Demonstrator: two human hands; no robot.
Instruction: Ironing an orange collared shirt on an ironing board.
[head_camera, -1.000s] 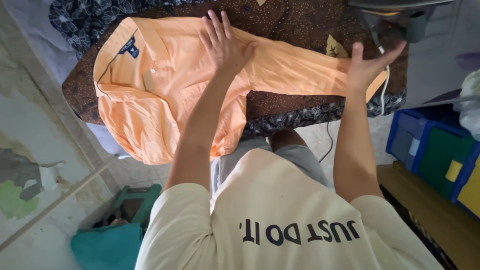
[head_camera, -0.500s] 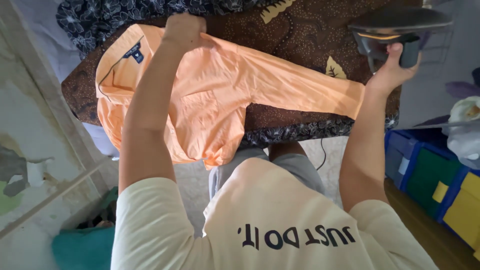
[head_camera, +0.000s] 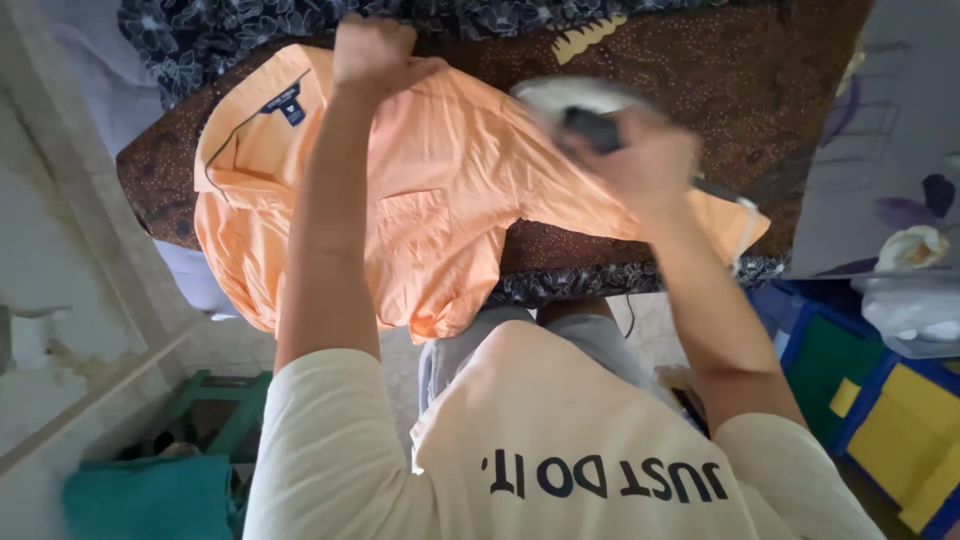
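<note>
An orange short-sleeved shirt (head_camera: 440, 200) lies spread on a board covered with brown patterned cloth (head_camera: 720, 90); its lower part hangs over the near edge. My left hand (head_camera: 375, 55) is closed on the shirt's fabric at its far edge, near the collar. My right hand (head_camera: 645, 155) grips the dark handle of a clothes iron (head_camera: 570, 100), which is blurred by motion and rests over the shirt's right sleeve. The iron's cord (head_camera: 740, 225) trails off toward the right edge of the board.
Blue and yellow plastic bins (head_camera: 880, 400) stand on the floor at right. A green stool (head_camera: 220, 410) with teal cloth (head_camera: 150, 495) on it is at lower left. A dark floral cloth (head_camera: 220, 30) lies beyond the board. A pale wall runs along the left.
My right hand has carried the iron from the board's far right end leftward onto the shirt's sleeve. My left hand stays closed on the shirt's far edge.
</note>
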